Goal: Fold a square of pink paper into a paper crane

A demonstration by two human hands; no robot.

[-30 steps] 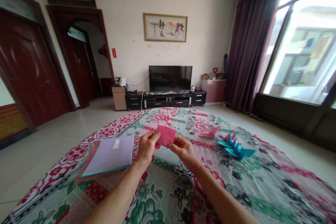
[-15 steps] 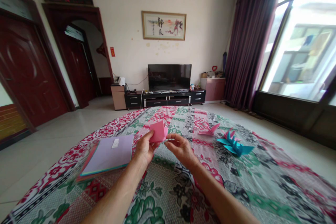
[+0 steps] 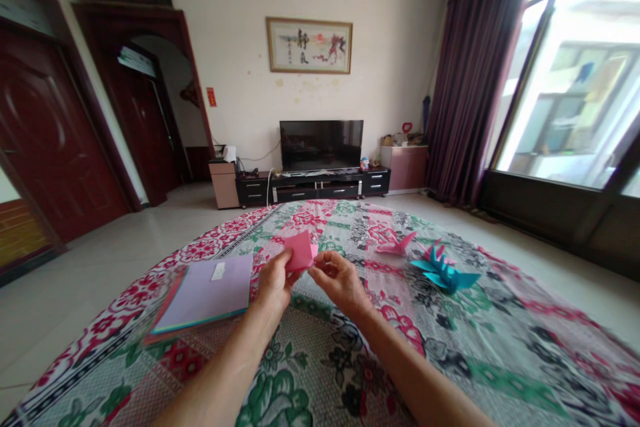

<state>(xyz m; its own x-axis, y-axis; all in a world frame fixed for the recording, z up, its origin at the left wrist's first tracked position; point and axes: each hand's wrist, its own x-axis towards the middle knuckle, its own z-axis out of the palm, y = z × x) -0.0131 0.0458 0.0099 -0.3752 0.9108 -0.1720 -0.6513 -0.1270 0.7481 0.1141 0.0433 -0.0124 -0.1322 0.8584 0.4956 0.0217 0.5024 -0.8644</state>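
A folded pink paper (image 3: 299,250) is held up over the middle of the table. My left hand (image 3: 274,278) pinches its left side, thumb in front and fingers behind. My right hand (image 3: 340,283) has its thumb and fingers closed on the lower right corner of the same paper. On the left lies a stack of coloured sheets (image 3: 207,293), lilac on top, with a small white piece (image 3: 219,271) on it. To the right rest a pink folded paper figure (image 3: 397,244) and blue folded figures (image 3: 450,276), with another pink one (image 3: 436,252) behind them.
A patterned cloth (image 3: 280,393) covers the round table. Beyond its far edge stand a television (image 3: 321,145) and a low black cabinet (image 3: 300,193). A dark curtain (image 3: 465,80) and a large window are at the right, red doors at the left.
My right fingers have moved slightly left and closed in on the paper's corner. The view has shifted a little. My left hand keeps the same grip.
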